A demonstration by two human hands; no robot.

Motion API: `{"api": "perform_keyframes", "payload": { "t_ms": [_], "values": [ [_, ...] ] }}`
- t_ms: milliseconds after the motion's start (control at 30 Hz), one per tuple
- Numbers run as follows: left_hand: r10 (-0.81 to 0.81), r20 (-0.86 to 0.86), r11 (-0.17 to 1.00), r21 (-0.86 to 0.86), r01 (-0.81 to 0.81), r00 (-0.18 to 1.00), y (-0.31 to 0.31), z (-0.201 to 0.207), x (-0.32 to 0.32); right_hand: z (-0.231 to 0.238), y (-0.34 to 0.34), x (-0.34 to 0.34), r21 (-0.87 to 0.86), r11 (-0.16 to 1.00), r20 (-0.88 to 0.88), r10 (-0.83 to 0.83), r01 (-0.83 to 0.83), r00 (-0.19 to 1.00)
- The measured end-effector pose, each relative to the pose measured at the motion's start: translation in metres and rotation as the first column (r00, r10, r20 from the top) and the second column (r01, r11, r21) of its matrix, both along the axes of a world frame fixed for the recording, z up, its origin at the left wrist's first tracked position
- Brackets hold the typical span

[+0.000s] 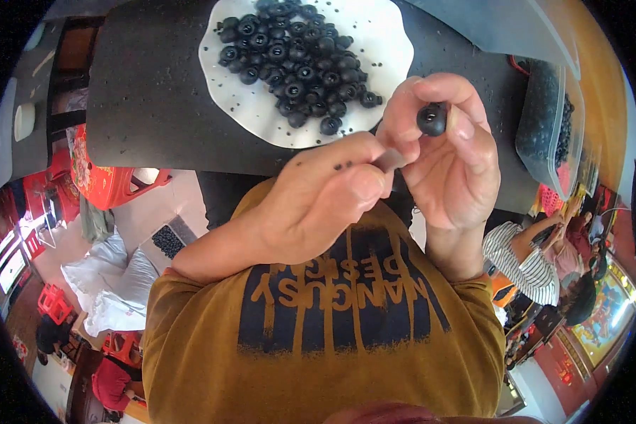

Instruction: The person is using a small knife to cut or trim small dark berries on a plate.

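Dark table (155, 99) edge just beyond both hands, right hand (449, 152) grip pinching black bead (432, 119), left hand (318, 201) grip clenching thin tool (390, 160)

Right hand (449, 152) pinching dark berry (432, 119), left hand (318, 201) gripping small tool (390, 160), white plate (389, 49) of berries

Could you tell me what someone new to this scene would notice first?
At centre, the right hand pinches a small round black piece in its fingers, while the left hand brings a slim tool up to it. Behind them, a white plate heaped with similar black pieces sits on the dark table.
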State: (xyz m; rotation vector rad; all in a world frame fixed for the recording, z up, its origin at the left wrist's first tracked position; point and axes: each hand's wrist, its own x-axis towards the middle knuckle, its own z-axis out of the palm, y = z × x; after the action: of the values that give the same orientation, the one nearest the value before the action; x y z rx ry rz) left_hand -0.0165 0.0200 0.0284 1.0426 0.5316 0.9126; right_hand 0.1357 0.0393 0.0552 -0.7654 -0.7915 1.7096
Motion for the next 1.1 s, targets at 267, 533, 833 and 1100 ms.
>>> {"api": "perform_keyframes", "payload": {
  "t_ms": [267, 533, 833, 1100],
  "values": [
    [0.107, -0.184, 0.988, 0.128, -0.084, 0.977, 0.000, 0.004, 0.008, -0.008, -0.019, 0.014, -0.031, 0.999, -0.053, -0.023, 0.021, 0.998],
    [0.315, -0.314, 0.904, 0.387, -0.182, 0.896, 0.001, 0.002, 0.019, -0.011, -0.033, 0.010, -0.044, 0.993, 0.035, -0.112, 0.113, 0.993],
    [0.383, -0.414, 0.835, 0.538, -0.117, 0.826, -0.001, -0.003, 0.025, -0.015, -0.043, 0.007, -0.119, 0.978, -0.044, -0.175, 0.168, 0.984],
    [0.381, -0.445, 0.830, 0.551, -0.088, 0.810, -0.005, -0.003, 0.020, -0.010, -0.046, 0.006, -0.157, 0.980, -0.016, -0.130, 0.126, 0.991]
  ]
}}
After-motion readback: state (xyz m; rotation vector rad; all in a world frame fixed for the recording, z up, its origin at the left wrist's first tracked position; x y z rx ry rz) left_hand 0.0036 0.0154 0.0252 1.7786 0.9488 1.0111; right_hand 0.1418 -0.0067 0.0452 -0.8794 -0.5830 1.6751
